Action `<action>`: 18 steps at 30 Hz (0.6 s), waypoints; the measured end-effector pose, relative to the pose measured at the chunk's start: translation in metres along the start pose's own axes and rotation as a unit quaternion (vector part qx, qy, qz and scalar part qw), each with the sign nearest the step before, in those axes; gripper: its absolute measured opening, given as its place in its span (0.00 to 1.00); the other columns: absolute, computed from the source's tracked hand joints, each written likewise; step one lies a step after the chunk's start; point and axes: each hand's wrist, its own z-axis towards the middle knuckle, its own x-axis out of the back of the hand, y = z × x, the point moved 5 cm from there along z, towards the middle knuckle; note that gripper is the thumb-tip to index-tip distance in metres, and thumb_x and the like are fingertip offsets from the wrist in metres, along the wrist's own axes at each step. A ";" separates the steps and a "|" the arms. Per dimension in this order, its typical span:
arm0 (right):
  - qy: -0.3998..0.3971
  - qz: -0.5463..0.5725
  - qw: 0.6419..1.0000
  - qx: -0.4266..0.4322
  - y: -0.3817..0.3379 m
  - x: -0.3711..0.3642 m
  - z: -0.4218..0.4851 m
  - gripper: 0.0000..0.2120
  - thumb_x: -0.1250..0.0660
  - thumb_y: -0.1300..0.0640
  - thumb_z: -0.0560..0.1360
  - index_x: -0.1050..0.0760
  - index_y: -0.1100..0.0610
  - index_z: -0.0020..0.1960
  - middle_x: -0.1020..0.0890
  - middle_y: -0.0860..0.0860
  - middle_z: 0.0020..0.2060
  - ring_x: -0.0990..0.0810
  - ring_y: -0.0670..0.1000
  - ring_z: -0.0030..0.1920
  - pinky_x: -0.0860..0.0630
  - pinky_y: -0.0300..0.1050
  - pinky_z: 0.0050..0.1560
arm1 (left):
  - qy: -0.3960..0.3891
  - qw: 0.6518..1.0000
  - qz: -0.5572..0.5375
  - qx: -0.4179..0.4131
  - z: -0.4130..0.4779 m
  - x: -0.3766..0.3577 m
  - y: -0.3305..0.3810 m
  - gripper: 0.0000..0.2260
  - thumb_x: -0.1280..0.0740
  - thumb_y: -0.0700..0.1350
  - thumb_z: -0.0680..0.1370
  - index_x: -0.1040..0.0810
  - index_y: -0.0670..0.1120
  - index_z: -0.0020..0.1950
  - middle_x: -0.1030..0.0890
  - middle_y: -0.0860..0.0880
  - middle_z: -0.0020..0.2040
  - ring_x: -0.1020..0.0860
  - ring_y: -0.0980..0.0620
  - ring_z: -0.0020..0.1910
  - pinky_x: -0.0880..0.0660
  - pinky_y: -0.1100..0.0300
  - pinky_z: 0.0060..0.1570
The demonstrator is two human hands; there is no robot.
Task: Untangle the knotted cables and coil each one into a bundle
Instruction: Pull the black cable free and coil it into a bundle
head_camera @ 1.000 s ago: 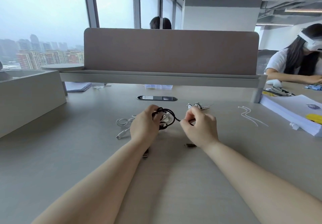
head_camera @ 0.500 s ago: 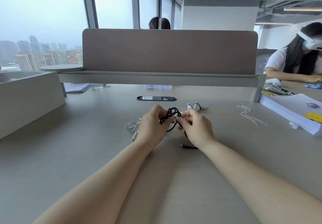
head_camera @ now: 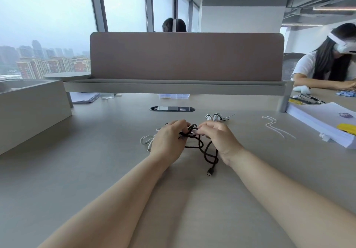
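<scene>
A black braided cable (head_camera: 200,147) is held over the desk (head_camera: 96,170) between both hands, knotted at the top. Loose loops hang below, and its plug (head_camera: 210,171) rests on the desk. My left hand (head_camera: 167,138) grips the knot from the left. My right hand (head_camera: 219,137) pinches the same knot from the right, fingertips almost touching the left hand's. A white cable (head_camera: 147,139) lies on the desk just left of my left hand, partly hidden by it.
A small coiled white bundle (head_camera: 214,117) lies behind my right hand. White zip ties (head_camera: 275,127) lie to the right, beyond them a paper stack (head_camera: 323,122). A cable grommet (head_camera: 172,109) and a divider screen (head_camera: 186,56) stand ahead, a grey box (head_camera: 32,109) at left. People sit behind and at right.
The hands came together on the knot, then lifted slightly. The black coil has loosened, and longer loops and the plug now trail down between my wrists.
</scene>
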 end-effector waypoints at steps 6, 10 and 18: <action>0.020 0.198 0.978 -0.062 0.003 0.011 0.006 0.03 0.38 0.58 0.61 0.31 0.56 0.30 0.22 0.49 0.31 0.23 0.44 0.31 0.33 0.40 0.39 | -0.032 0.991 0.124 -0.035 0.005 -0.003 -0.006 0.16 0.38 0.32 0.73 0.18 0.46 0.53 0.21 0.56 0.61 0.25 0.49 0.58 0.27 0.58 0.49; 0.028 0.252 0.964 -0.075 0.004 0.015 0.006 0.05 0.37 0.59 0.62 0.33 0.56 0.32 0.25 0.50 0.33 0.21 0.48 0.32 0.27 0.43 0.43 | -0.043 0.985 0.161 -0.032 0.005 0.000 -0.006 0.16 0.38 0.35 0.76 0.18 0.49 0.59 0.24 0.58 0.63 0.30 0.51 0.62 0.29 0.59 0.53; 0.172 -0.143 0.974 0.031 0.004 0.045 0.013 0.11 0.30 0.62 0.71 0.33 0.54 0.37 0.32 0.47 0.29 0.33 0.49 0.31 0.35 0.39 0.31 | -0.002 0.992 0.116 0.057 0.009 0.012 -0.040 0.20 0.39 0.28 0.71 0.17 0.43 0.57 0.22 0.52 0.63 0.28 0.47 0.62 0.29 0.58 0.57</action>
